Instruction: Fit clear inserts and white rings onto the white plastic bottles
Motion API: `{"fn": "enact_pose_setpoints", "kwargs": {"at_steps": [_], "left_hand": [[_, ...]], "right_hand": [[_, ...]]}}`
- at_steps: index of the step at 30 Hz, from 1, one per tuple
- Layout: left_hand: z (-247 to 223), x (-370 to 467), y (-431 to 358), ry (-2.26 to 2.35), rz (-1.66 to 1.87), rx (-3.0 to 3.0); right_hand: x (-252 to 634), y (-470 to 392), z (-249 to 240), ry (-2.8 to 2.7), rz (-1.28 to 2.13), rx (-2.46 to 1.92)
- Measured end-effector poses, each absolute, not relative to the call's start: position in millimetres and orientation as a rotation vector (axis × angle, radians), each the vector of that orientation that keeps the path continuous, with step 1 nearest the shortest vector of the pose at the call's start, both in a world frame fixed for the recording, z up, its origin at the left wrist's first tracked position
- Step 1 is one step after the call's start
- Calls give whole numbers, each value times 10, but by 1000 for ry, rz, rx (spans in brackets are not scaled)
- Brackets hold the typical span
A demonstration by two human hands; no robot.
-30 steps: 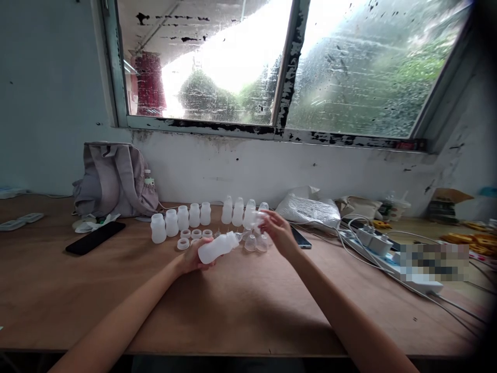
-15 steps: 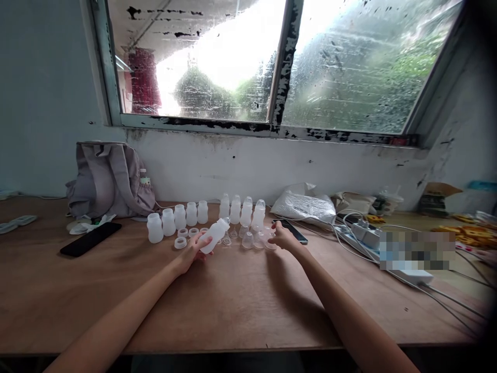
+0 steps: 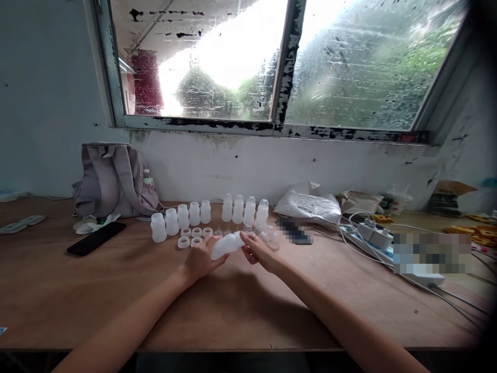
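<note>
My left hand [image 3: 202, 257] is wrapped round a frosted white baby bottle [image 3: 225, 245], which lies tilted above the table with its neck to the right. The fingers of my right hand [image 3: 259, 250] close on the neck end of that bottle; whether they also hold a clear cap is hidden. Behind my hands are several white collar rings [image 3: 196, 232], clear teats [image 3: 218, 231] and clear dome caps [image 3: 274, 244]. Several open bottles [image 3: 158, 228] stand in a row at the left, and several capped bottles [image 3: 262, 212] stand right of them.
A black phone [image 3: 96, 239] and a grey backpack [image 3: 114, 178] are at the left. To the right lie a second phone [image 3: 297, 232], a silvery plastic bag [image 3: 306, 206] and a power strip [image 3: 425, 278] with trailing cables. The wooden table [image 3: 240, 321] has its front edge near me.
My right hand has moved left from the clear caps to the bottle's neck end. The bottle in my left hand has shifted right and is tilted flatter.
</note>
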State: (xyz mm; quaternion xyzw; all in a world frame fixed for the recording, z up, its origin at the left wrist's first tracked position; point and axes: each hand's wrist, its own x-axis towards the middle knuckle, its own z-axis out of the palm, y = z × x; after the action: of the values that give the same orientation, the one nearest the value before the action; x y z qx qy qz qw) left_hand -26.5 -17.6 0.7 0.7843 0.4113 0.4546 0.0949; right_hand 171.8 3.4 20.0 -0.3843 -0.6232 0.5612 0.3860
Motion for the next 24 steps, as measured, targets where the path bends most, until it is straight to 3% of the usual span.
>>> {"fn": "enact_pose_setpoints", "kwargs": {"at_steps": [6, 10, 19, 22, 24], "left_hand": [[83, -220, -275, 1096, 1192, 2240], [86, -173, -319, 1131, 1121, 2154], [44, -132, -163, 687, 897, 1147], [98, -224, -118, 669, 1030, 1068], [118, -290, -94, 682, 1109, 1066]], "right_hand": [[1610, -46, 160, -1374, 1202, -1074], [1589, -99, 142, -1256, 1247, -1113], [1635, -68, 301, -1519, 1285, -739], [1835, 144, 318, -1639, 1021, -796], [2090, 346, 270, -1629, 544, -1026]]}}
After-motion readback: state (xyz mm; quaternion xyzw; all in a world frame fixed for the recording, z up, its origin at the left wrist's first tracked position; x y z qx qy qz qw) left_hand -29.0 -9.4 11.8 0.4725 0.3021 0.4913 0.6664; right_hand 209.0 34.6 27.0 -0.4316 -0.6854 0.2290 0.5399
